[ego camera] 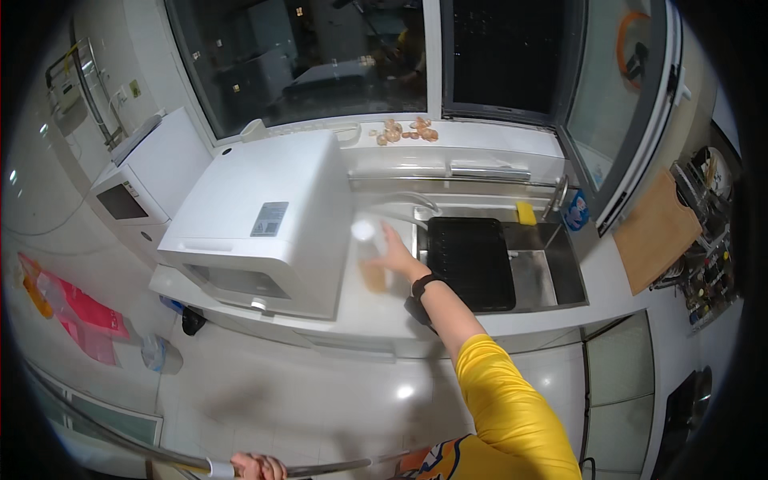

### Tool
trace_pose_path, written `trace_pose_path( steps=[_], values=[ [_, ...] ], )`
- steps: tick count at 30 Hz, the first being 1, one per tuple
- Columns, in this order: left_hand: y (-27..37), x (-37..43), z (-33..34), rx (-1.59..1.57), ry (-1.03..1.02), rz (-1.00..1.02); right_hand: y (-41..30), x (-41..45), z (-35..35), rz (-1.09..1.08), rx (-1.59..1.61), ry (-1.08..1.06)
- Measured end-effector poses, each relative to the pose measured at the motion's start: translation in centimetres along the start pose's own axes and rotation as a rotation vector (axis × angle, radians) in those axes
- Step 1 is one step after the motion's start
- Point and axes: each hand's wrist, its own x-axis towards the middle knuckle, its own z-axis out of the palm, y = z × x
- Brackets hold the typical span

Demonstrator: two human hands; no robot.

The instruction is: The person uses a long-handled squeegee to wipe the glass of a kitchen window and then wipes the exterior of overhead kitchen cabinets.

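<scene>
My right hand point(397, 251), with a dark band on its wrist, is at a bottle point(371, 264) with a white cap and amber contents. The bottle is blurred, and I cannot tell if the fingers are closed on it. It is over the counter, between a white countertop appliance point(270, 210) and the sink. At the bottom edge, my left hand point(259, 467) is wrapped around a metal bar point(327, 468). A black ribbed tray point(471, 264) covers the left part of the steel sink point(549, 270).
A yellow sponge point(526, 213) and a blue packet point(576, 211) are near the faucet point(560, 195). Brown bulbs, perhaps onions point(393, 131), lie on the windowsill. A wooden board point(657, 234) leans at right beside a dish rack. The window point(636, 120) stands open inward.
</scene>
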Motion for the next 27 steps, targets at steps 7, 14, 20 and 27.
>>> trace_pose_path(
  steps=[7,14,20,27],
  values=[
    [-0.1,1.4,0.8,0.09,-0.043,0.194,-5.2,1.4,0.3,0.493,0.364,-0.284],
    [-1.9,-1.5,5.1,0.06,-0.381,0.022,-6.4,-8.4,-8.8,0.343,0.526,-0.131],
    [-6.2,-7.1,9.2,0.02,-0.774,-0.051,-13.4,-24.4,-31.9,-0.08,0.369,-0.105],
    [-13.6,-16.2,16.5,0.233,-1.0,0.424,-18.5,-43.9,-57.2,0.171,-0.011,0.41]
  ],
)
